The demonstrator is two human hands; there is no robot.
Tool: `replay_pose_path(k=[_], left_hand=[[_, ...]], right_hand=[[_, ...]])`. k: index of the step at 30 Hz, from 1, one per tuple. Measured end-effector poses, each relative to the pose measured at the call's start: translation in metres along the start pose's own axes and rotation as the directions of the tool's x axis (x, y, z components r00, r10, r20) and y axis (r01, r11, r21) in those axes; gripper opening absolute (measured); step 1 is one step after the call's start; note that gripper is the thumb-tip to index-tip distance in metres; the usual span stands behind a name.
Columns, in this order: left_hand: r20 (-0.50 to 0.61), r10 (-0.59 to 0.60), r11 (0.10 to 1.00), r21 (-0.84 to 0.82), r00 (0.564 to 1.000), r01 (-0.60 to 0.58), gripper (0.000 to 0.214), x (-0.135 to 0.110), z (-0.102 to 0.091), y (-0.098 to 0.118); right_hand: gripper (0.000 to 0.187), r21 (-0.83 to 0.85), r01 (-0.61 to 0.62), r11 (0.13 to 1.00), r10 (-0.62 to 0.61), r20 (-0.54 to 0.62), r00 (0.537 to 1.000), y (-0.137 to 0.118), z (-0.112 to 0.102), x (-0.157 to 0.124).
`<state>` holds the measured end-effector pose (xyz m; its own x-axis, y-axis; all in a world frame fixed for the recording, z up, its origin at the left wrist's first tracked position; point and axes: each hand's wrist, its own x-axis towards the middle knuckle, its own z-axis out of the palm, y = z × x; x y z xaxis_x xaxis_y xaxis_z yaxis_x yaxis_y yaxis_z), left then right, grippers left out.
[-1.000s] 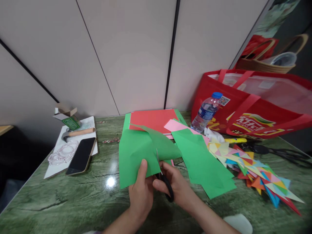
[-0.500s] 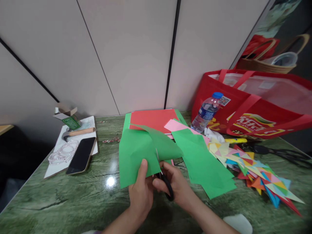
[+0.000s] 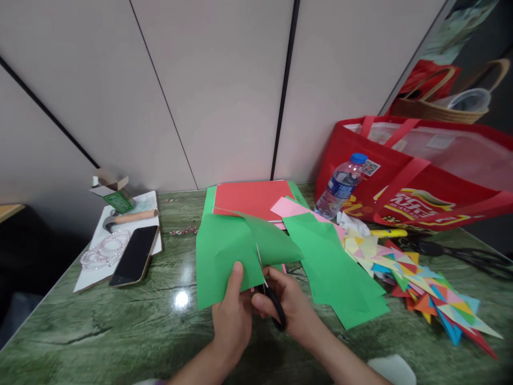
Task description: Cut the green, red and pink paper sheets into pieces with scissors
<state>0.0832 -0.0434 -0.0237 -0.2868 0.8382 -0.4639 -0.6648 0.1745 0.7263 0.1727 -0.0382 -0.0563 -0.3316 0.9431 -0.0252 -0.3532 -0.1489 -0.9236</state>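
A sheet of green paper (image 3: pixel 222 243) is pinched in my left hand (image 3: pixel 232 315), thumb on top and fingers underneath. My right hand (image 3: pixel 288 302) grips black-handled scissors (image 3: pixel 276 310). Their blades stand in a cut that runs up from the sheet's near edge, and the part right of the cut curls upward. Just right of my hands lie cut green paper pieces (image 3: pixel 332 262), overlapping a pink sheet (image 3: pixel 294 207). Behind the held sheet sits a stack topped with red paper (image 3: pixel 254 198).
At left, a phone (image 3: pixel 134 255), beaded strands (image 3: pixel 106 250), a small hammer (image 3: pixel 134 216) and an opened box (image 3: pixel 116 195) rest on a white board. To the right are a water bottle (image 3: pixel 340 187), a red bag (image 3: pixel 401 176) and folded colored paper pieces (image 3: pixel 433 294).
Hands, scissors and green sheet hold almost the same pose. The whole view has shifted very slightly.
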Motion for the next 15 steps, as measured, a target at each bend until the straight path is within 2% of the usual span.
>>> replay_pose_path(k=[4, 15], left_hand=[[0.058, 0.024, 1.0, -0.003, 0.998, -0.024, 0.025, -0.001, 0.001, 0.0006], [0.038, -0.001, 1.0, -0.022, 0.999, 0.002, 0.025, -0.0009, 0.0028, 0.0004]], right_hand=[[0.038, -0.009, -0.012, 1.0, 0.012, -0.011, 1.0, 0.0032, -0.0006, 0.0004], [0.037, 0.041, 0.005, 0.999, -0.004, -0.007, 1.0, 0.0015, 0.0005, 0.0001]])
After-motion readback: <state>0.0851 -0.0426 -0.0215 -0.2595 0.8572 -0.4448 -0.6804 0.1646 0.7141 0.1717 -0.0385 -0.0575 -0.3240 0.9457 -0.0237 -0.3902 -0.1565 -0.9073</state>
